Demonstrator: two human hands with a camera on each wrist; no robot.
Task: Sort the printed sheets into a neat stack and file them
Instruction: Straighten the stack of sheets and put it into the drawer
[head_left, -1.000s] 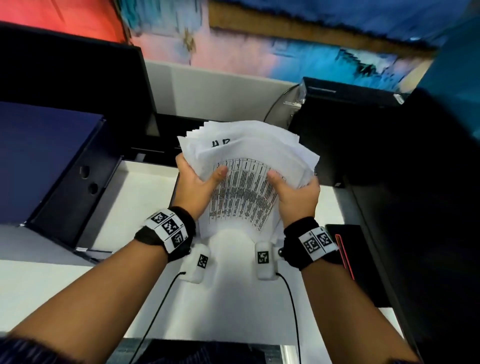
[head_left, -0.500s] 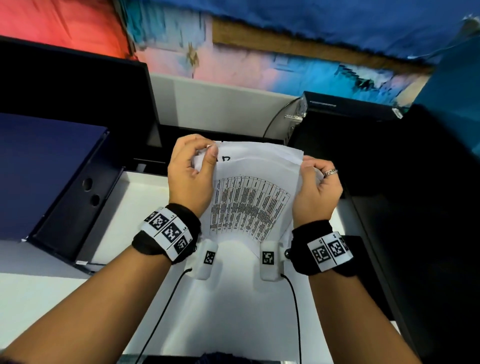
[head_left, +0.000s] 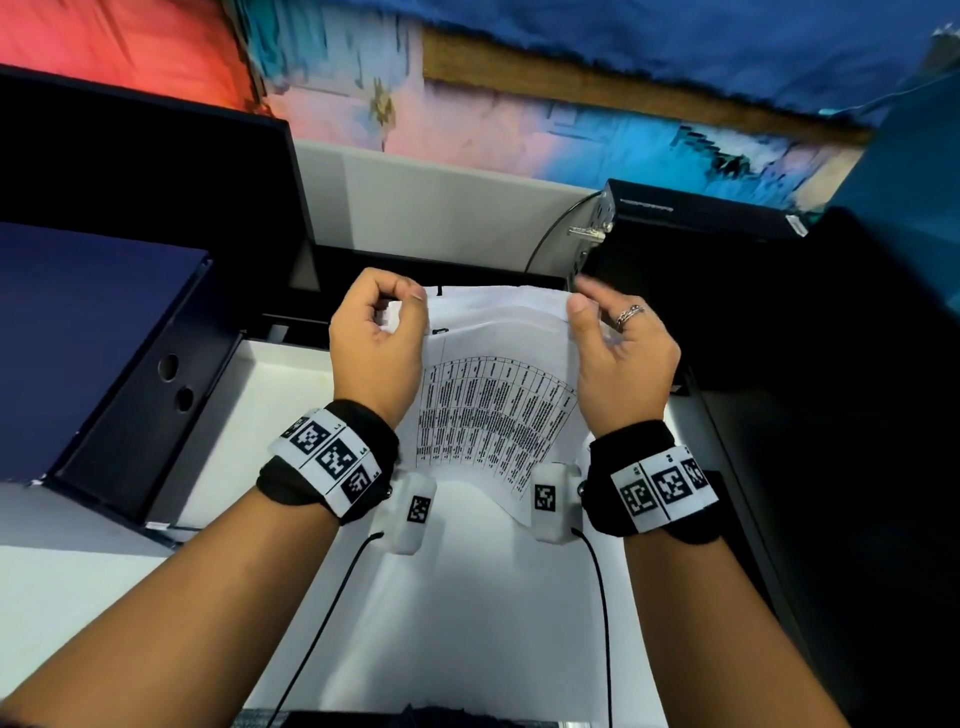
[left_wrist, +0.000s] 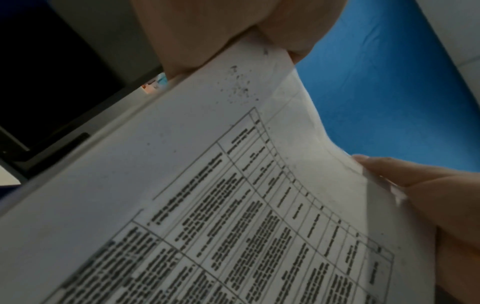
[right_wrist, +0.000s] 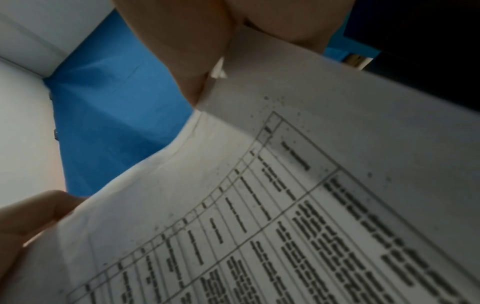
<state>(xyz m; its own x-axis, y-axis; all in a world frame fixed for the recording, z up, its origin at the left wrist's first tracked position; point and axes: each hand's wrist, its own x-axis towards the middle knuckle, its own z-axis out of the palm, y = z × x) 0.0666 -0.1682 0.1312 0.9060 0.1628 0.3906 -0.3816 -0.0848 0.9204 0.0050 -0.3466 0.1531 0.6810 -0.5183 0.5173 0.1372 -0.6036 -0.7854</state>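
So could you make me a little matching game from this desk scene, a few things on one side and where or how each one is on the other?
Things:
1. printed sheets
2. left hand
3. ring
4. dark blue box

Descriptions:
A. on a finger of the right hand
B. lies at the left of the white desk
C. held upright between both hands, table of text facing the person
D. pinches the top left corner of the paper

Pairs: 1-C, 2-D, 3-A, 4-B
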